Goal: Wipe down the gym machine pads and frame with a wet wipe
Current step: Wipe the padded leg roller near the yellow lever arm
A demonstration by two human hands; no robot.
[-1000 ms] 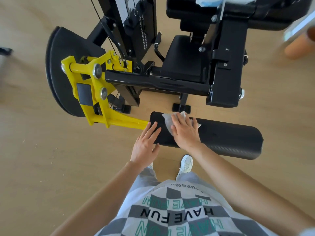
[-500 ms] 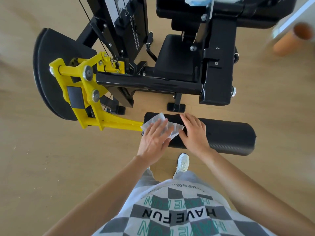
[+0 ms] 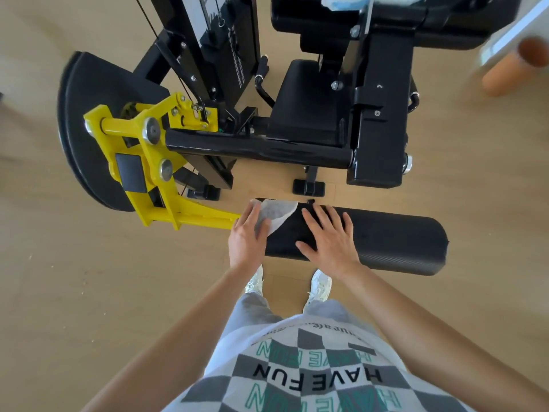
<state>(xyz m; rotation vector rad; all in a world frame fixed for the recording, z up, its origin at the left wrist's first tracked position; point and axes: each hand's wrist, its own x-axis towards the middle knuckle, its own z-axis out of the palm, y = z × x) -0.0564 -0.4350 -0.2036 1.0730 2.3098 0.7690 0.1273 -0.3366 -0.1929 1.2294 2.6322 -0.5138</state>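
Since half a second ago the left hand (image 3: 248, 236) has been dragging the wet wipe (image 3: 276, 211) out to the near end of the roller pad (image 3: 401, 242), while the right hand (image 3: 328, 236) has been sliding the other way along it. Starting at the far left, a matte black half-disc plate (image 3: 83, 129) is standing on edge, and the glossy yellow lever arm (image 3: 193, 217) is reaching from it to carry the roller. At that joint the left hand is curling its fingers over the thin, damp, crumpled sheet and the thumb is pinning its lower edge, probably so that the wipe is wrapping the rounded end cap. Next along, the right hand is lying flat with its fingers spread wide, holding nothing; it is likely steadying the roller so it is not turning under the rubbing. Further right the padded cylinder is showing a fine woven texture toward its blunt end. Behind it, the shiny black frame tube (image 3: 258, 147) and seat pad (image 3: 306, 105) are waiting, apparently not yet wiped.
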